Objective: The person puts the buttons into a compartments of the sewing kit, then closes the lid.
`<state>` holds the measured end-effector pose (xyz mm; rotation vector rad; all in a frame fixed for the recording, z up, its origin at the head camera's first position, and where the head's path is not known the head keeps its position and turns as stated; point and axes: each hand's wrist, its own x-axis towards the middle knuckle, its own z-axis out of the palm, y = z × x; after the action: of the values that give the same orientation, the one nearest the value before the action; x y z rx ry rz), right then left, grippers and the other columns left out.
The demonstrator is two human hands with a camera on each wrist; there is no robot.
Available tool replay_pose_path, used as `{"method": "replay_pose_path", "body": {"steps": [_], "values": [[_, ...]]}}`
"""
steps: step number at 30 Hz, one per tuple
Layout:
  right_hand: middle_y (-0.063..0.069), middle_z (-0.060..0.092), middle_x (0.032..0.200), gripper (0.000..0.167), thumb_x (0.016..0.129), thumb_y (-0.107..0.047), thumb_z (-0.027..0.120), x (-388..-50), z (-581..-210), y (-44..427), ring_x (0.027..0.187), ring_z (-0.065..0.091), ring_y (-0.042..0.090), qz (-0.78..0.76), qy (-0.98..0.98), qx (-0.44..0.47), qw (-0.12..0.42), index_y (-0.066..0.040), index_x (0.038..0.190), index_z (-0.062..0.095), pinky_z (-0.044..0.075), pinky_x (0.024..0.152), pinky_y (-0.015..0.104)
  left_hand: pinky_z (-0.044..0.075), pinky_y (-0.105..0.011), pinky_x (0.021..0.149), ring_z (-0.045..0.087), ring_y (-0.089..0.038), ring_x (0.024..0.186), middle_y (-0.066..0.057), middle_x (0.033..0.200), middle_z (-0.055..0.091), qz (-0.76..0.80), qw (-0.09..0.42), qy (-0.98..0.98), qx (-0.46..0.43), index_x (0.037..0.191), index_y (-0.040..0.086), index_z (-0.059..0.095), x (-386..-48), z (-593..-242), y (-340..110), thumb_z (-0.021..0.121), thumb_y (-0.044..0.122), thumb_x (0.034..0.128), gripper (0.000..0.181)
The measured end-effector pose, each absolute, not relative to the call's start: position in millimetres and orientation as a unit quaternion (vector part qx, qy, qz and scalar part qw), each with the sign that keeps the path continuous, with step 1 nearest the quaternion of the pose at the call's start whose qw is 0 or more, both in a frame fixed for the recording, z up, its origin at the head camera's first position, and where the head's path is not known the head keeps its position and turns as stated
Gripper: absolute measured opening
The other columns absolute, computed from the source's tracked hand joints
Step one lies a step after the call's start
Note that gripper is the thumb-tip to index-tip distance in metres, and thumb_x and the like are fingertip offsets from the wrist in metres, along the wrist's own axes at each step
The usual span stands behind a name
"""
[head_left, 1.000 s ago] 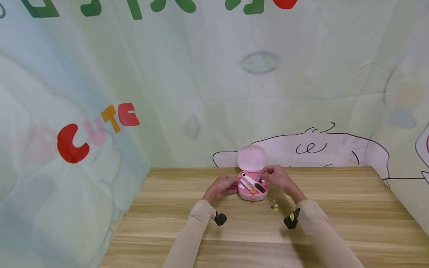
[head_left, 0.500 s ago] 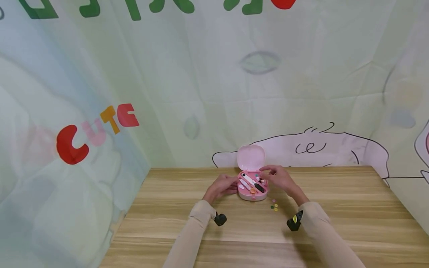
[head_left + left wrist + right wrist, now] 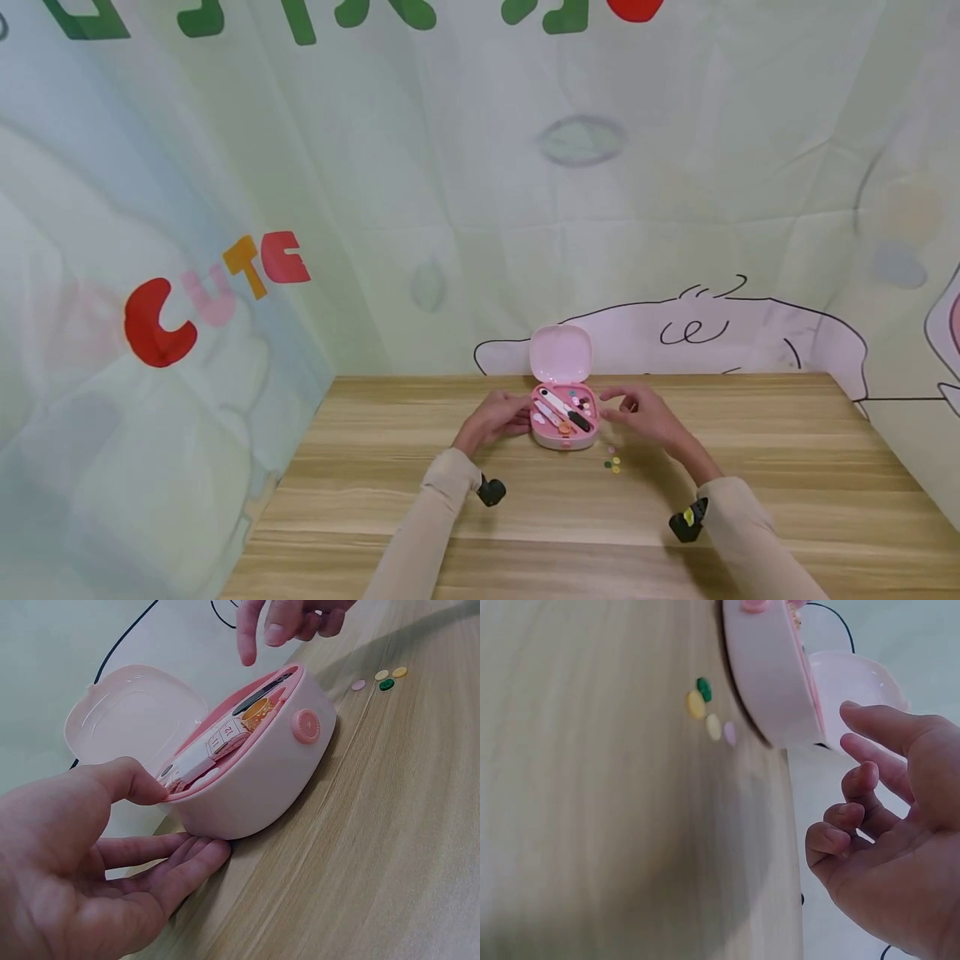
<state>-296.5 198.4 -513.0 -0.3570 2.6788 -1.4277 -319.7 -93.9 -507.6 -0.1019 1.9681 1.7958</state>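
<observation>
A pink sewing box (image 3: 567, 444) stands on the table with its lid (image 3: 561, 354) raised. Inside lie a slim white-and-black tool (image 3: 577, 419), a printed tape measure (image 3: 227, 737), an orange round item (image 3: 257, 712) and several small buttons (image 3: 586, 406). My left hand (image 3: 90, 855) holds the box by its left side, thumb on the rim and fingers low against the wall. Just off the box's right side hovers my right hand (image 3: 643, 414), fingers loosely bent, holding nothing. Several loose buttons, one of them a green button (image 3: 386, 685), lie on the table in front of the box's right side.
The wood-grain table (image 3: 562, 508) ends against a printed cloth backdrop (image 3: 450, 167) just behind the box. A black wrist camera (image 3: 491, 492) sits on the left wrist, another black wrist camera (image 3: 687, 522) on the right.
My right hand has drawn back from the box's inside, to the right and toward me, uncovering the buttons there. The left hand stays at the box's side.
</observation>
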Motion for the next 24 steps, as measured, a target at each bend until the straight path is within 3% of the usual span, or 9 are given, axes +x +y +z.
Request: {"method": "replay_pose_path", "body": {"steps": [10,24], "values": [[0.005,0.057,0.079,0.023,0.096,-0.019,0.076,-278.4,-524.3,214.4,0.072,0.051,0.021,-0.446,0.878,-0.151,0.084,-0.007,0.116,0.074,0.043,0.056,0.026,0.062,-0.035,0.090,0.069,-0.017,0.087,-0.015,0.101,0.072,0.654,0.235,0.718,-0.037,0.116,-0.008,0.068,-321.6,-508.6,-94.0,0.060,0.017,0.1059,0.028],[-0.002,0.057,0.076,0.016,0.095,-0.015,0.075,-268.4,-539.0,216.5,0.070,0.051,0.017,-0.413,0.884,-0.204,0.075,-0.009,0.110,0.078,0.043,0.057,0.024,0.060,-0.038,0.094,0.068,-0.020,0.091,-0.016,0.104,0.071,0.649,0.239,0.722,-0.033,0.118,-0.008,0.068,-322.4,-510.1,-95.1,0.058,0.018,0.1068,0.030]]}}
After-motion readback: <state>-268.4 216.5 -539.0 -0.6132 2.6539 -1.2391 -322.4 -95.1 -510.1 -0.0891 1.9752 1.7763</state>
